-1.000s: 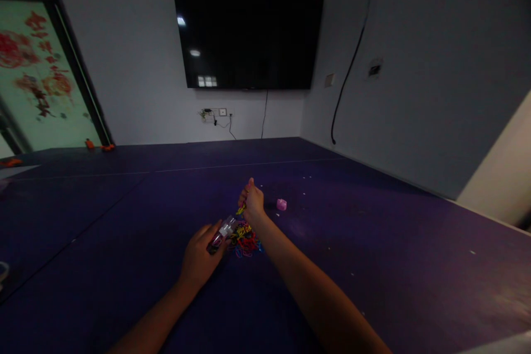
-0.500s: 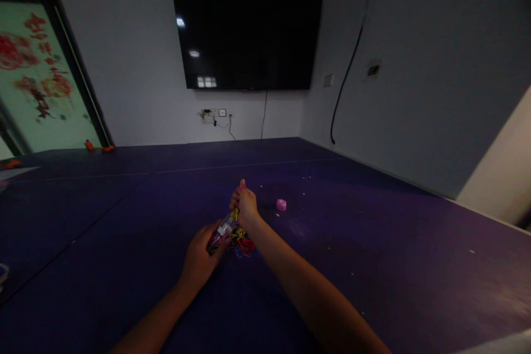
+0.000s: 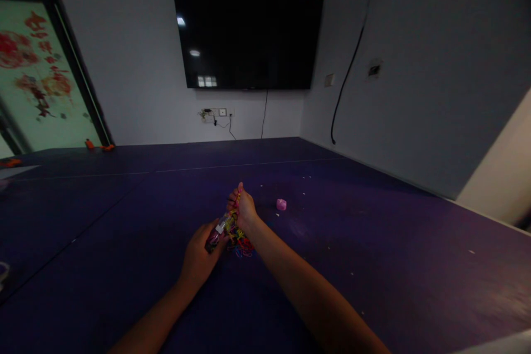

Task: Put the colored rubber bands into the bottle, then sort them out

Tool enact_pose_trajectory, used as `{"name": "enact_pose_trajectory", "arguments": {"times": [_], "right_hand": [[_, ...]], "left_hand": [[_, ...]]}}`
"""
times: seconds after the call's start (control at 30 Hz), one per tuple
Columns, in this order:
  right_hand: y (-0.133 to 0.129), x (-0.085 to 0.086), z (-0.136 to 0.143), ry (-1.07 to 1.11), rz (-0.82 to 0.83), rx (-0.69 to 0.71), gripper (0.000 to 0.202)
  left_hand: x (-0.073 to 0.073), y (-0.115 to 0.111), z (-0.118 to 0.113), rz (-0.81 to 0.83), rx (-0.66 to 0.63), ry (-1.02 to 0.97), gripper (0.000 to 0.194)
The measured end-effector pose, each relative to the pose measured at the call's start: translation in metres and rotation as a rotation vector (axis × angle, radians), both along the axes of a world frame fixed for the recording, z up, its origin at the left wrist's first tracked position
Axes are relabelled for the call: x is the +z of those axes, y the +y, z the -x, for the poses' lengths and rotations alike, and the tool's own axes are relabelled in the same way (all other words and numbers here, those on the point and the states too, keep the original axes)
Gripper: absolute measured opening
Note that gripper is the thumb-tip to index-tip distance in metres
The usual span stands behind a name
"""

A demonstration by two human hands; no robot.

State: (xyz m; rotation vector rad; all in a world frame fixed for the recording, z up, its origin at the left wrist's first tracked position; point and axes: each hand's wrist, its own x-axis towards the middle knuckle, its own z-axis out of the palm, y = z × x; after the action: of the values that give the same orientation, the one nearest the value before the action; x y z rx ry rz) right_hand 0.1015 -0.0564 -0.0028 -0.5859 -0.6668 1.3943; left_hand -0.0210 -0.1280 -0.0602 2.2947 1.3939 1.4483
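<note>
My left hand (image 3: 199, 251) is wrapped round a small clear plastic bottle (image 3: 222, 225), tilted with its mouth up and to the right. Coloured bands show inside it. Right at the mouth, my right hand (image 3: 244, 207) is closed on several thin rubber bands (image 3: 237, 202), yellow and pink, some trailing down toward the bottle. Beneath my right wrist lies a loose pile of rubber bands (image 3: 244, 247) in red, yellow and blue, partly hidden by both hands. A pink cap (image 3: 281, 204) sits on the purple surface to the right of my right hand.
The broad purple surface (image 3: 357, 221) carries scattered white specks. A white ring-like object (image 3: 3, 272) shows at the left edge. Orange objects (image 3: 107, 147) lie at the far left by the door. A television (image 3: 249, 38) hangs on the back wall, with a dangling black cable (image 3: 352, 61) to its right.
My right hand has shifted slightly left and down, its fingers tilting more toward the bottle mouth. The bottle in my left hand has moved a little left. The pink cap stays put.
</note>
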Motion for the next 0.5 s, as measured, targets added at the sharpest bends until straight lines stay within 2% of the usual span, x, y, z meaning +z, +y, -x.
{"name": "enact_pose_trajectory", "arguments": {"times": [0.1, 0.33, 0.5], "right_hand": [[0.0007, -0.0019, 0.0024, 0.104, 0.068, 0.045, 0.047], [-0.0005, -0.0017, 0.0036, 0.141, 0.146, -0.036, 0.040], [0.0038, -0.0088, 0.0039, 0.133, 0.160, -0.069, 0.039]], "left_hand": [[0.0000, -0.0002, -0.0004, -0.001, -0.003, -0.005, 0.038], [-0.0006, -0.0002, -0.0018, 0.011, 0.002, -0.021, 0.037], [-0.0005, 0.0022, -0.0033, 0.007, 0.021, 0.003, 0.034]]}}
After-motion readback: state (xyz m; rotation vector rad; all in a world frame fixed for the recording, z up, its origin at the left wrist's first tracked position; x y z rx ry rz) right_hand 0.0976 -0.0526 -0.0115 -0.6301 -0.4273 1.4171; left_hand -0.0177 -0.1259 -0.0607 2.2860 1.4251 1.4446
